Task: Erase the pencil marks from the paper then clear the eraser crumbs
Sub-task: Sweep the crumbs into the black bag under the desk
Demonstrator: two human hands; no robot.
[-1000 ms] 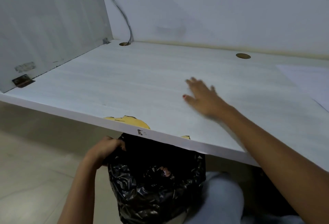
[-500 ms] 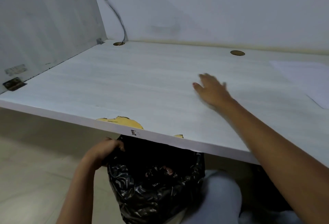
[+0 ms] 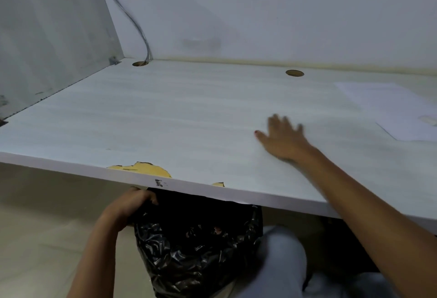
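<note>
Head view. Right hand (image 3: 283,139): lies palm-down on the white wood-grain laminate desk (image 3: 189,120), fingers straight and slightly spread, thumb set out to the left, holding nothing. Its outline is motion-blurred. The forearm runs back to the lower right corner of the frame, crossing the desk's near edge.

Left hand (image 3: 132,205): below the desk's near edge, fingers curled over the rim of a crinkled black plastic bin liner (image 3: 194,250), which it grips. The liner's mouth sits directly under the desk edge and is partly hidden by it.

Task item: a white rectangular sheet of paper (image 3: 387,106) lies flat at the far right of the desk, well apart from the right hand. Any marks on it cannot be made out. A small pale object (image 3: 428,119) rests at the paper's right side; its identity cannot be told. Crumbs are too small to make out.

Other findings: the desk's near edge has chipped laminate exposing a yellow patch (image 3: 144,168), just above the left hand. Two round cable holes (image 3: 294,73) sit along the back edge; a grey cable (image 3: 132,21) drops into the left one. A knee in pale trousers (image 3: 281,257) stands just right of the liner.
</note>
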